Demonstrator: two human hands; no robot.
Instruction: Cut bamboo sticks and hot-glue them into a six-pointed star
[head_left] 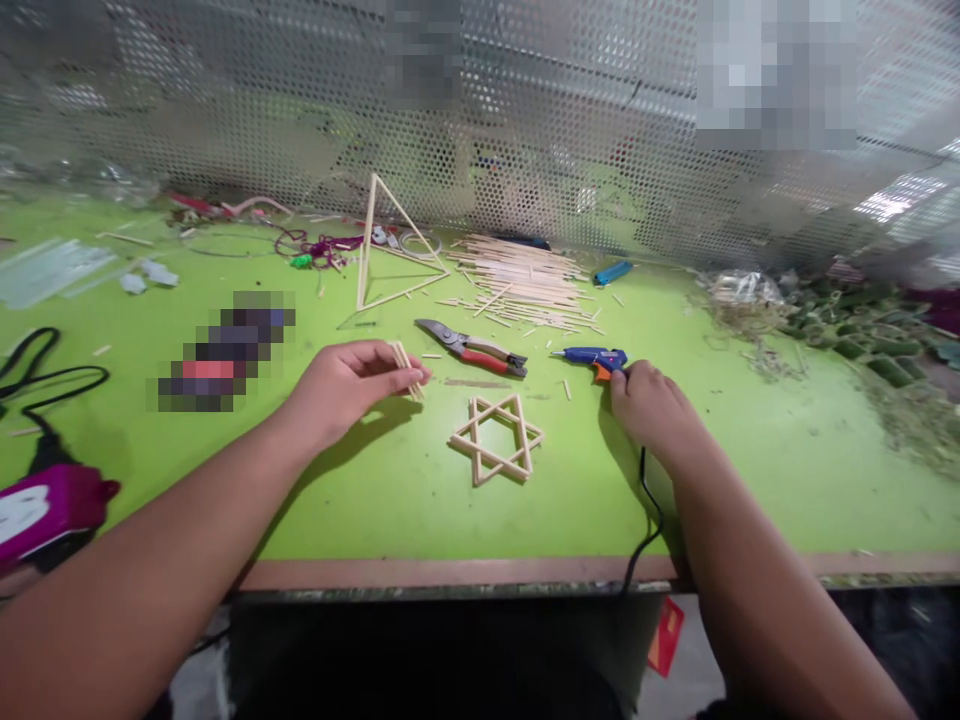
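Now the left grip (341, 390) pinches craft sticks (406, 370), the right (652, 405) a glue gun (589, 360) (table edge (450, 571) below).

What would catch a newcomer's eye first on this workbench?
A six-pointed star of wooden sticks lies flat on the bright green table, front and centre. Beside it, the left hand pinches a few short sticks and the right hand grips a blue hot glue gun. Farther back, a heap of sticks sits beside a triangular stick frame.
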